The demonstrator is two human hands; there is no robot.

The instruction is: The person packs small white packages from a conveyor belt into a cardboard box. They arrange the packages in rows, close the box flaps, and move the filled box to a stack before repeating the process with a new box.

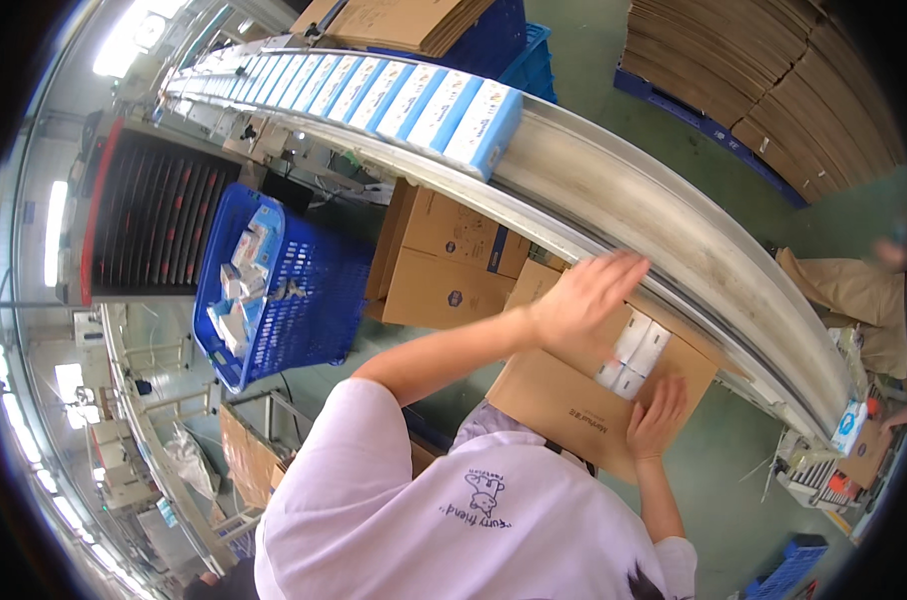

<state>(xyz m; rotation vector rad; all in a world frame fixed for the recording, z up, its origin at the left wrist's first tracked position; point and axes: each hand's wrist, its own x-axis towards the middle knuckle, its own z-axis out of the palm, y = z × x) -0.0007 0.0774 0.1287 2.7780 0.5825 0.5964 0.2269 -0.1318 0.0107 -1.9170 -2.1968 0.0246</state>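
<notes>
An open brown carton point(564, 400) sits against the near side of the conveyor, right in front of me. White packs point(641, 345) lie inside it, partly covered by my left hand. My left hand point(589, 300) reaches over the carton's far left part, fingers stretched out and slightly blurred, holding nothing. On the carton's right flap rests my right hand point(659, 415), its fingers extended and nothing gripped in them. Along the conveyor point(614, 180) stands a row of several light-blue and white packs point(482, 125), apart from both hands.
Closed cartons point(444, 285) stand below the conveyor. Left of them is a blue plastic basket point(314, 290) with small white packages. Stacks of flat cardboard point(774, 70) lie on a blue pallet at far right. Another person's hand point(899, 418) shows at the right edge.
</notes>
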